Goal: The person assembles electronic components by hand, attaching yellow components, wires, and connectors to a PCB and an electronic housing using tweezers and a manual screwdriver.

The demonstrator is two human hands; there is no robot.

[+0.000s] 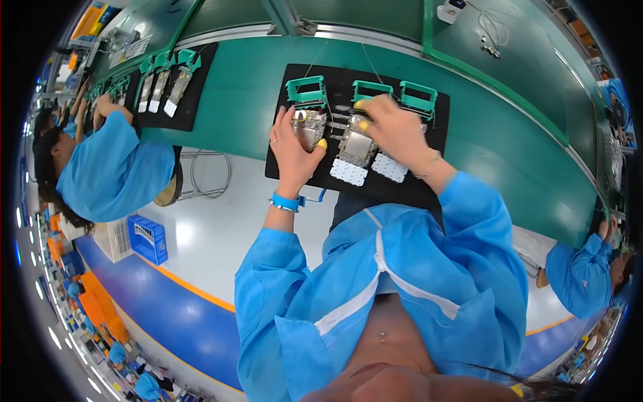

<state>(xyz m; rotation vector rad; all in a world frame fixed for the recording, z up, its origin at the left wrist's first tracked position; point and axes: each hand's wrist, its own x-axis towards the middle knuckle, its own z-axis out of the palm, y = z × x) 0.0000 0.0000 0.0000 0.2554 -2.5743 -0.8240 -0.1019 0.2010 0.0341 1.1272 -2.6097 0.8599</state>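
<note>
At the black mat (341, 75), hands (402, 134) curve over silver boards (358, 144).

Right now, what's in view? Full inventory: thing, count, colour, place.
Table: one, green, across the view
Near mat: one, black, on the table
Boards: three, silver, on near mat
Holders: three, green, far side of near mat
Left mat: one, black, farther left
Left units: at least three, silver and green, on left mat
Co-workers: at least three, blue clothing, both sides
Blue crate: one, blue, floor left
White crate: one, white, beside it
Device: one, white, upper right
Wrist strap: one, blue, left wrist
Finger covers: at least three, yellow, both hands
Sleeves: two, blue, both arms
Left hand: one, yellow-tipped, at leftmost board
Right hand: one, yellow-tipped, blurred, over middle board
</note>
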